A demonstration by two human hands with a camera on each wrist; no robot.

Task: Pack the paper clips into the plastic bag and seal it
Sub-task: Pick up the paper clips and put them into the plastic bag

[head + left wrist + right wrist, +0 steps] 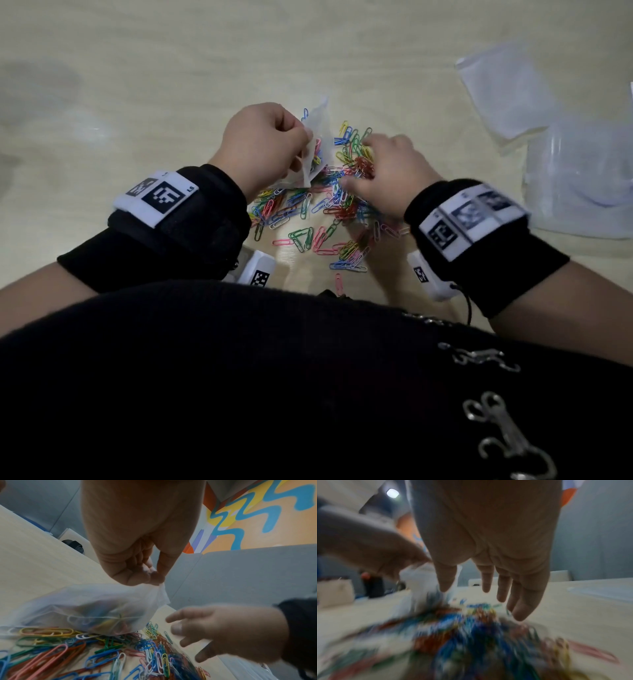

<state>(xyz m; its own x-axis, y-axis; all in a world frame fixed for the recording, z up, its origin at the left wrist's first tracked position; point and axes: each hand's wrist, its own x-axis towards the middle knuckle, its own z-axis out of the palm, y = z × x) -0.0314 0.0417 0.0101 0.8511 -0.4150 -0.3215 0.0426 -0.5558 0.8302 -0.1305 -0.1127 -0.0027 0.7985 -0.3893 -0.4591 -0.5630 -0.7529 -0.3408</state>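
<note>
A heap of coloured paper clips lies on the pale wooden table. My left hand pinches the rim of a small clear plastic bag, which hangs over the heap's left side with some clips inside. My right hand hovers over the heap's right side with fingers spread and straight, palm down, holding nothing. The right wrist view is blurred by motion.
Other clear plastic bags and a larger clear plastic piece lie at the table's right. My dark-clothed body fills the near side. The table's left and far parts show bare wood.
</note>
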